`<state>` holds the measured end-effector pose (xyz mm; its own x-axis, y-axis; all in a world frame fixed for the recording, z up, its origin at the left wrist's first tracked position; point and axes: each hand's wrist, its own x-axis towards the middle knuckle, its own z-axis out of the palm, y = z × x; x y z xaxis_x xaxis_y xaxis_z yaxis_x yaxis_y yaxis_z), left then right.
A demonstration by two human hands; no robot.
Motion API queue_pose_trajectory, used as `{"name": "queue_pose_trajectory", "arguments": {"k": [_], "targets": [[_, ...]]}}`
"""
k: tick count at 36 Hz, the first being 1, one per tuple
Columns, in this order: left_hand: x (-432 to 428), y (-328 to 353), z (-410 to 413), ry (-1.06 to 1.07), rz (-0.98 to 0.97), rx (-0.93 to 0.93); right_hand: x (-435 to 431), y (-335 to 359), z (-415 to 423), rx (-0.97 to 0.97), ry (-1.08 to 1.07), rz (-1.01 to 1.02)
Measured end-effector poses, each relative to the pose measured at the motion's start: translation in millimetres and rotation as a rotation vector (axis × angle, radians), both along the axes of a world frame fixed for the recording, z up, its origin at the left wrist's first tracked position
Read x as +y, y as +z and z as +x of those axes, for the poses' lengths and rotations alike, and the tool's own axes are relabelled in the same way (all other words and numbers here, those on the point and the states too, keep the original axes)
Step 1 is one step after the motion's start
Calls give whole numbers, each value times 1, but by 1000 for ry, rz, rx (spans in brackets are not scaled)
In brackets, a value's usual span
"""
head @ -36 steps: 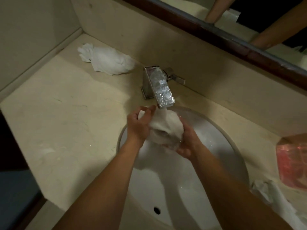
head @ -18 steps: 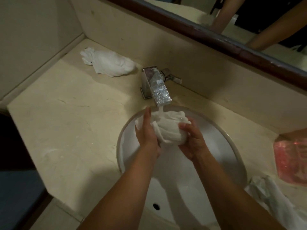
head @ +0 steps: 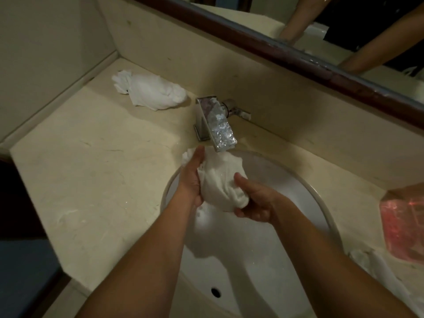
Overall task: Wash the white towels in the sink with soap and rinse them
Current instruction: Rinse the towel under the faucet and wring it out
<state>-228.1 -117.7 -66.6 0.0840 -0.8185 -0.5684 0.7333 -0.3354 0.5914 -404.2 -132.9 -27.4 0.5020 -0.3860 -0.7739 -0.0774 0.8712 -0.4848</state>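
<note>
A bunched white towel (head: 219,177) is held between both hands over the white sink (head: 270,226), right under the flat chrome faucet (head: 218,125), where water runs. My left hand (head: 192,177) presses the towel's left side with straight fingers. My right hand (head: 254,200) cups it from below and the right, thumb curled over the cloth. A second white towel (head: 151,92) lies crumpled on the counter at the back left. A third white towel (head: 378,271) lies at the sink's right edge.
The beige stone counter (head: 91,168) spreads to the left, with a wall corner behind it. A pink translucent soap pack (head: 403,226) sits at the right. A dark-framed mirror (head: 298,53) runs above the backsplash. The drain hole (head: 215,292) shows near the bottom.
Both hands have shifted on the towel under the running water: the left hand's fingers went from curled to straight along the left side, and the right hand slid lower under the bundle.
</note>
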Motion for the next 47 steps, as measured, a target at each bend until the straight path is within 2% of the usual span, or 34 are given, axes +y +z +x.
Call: {"name": "queue_pose_trajectory", "arguments": {"k": [4,10,17,20,23,25,30,34,41,47], "targets": [[-11,21,7,-25,-50,-184,-7,1,2,39,68,-96],[-15,18,6,-1,14,-217,-20,10,2,230,294,-259],[-6,16,-5,46,41,-260,-23,16,5,292,310,-391],[-3,15,-5,168,26,-278,-16,3,0,181,171,-452],[-2,14,-8,282,-3,-223,-1,-15,1,131,-238,-467],[-1,17,-12,306,3,-192,11,-13,14,170,-366,-447],[1,19,-28,325,57,-257,11,-9,38,197,-471,-511],[8,16,-30,430,122,-234,4,-9,43,340,-477,-595],[8,12,-21,494,173,-185,0,-22,53,447,-678,-492],[5,5,-24,492,183,-177,-1,-22,53,508,-659,-479]]}}
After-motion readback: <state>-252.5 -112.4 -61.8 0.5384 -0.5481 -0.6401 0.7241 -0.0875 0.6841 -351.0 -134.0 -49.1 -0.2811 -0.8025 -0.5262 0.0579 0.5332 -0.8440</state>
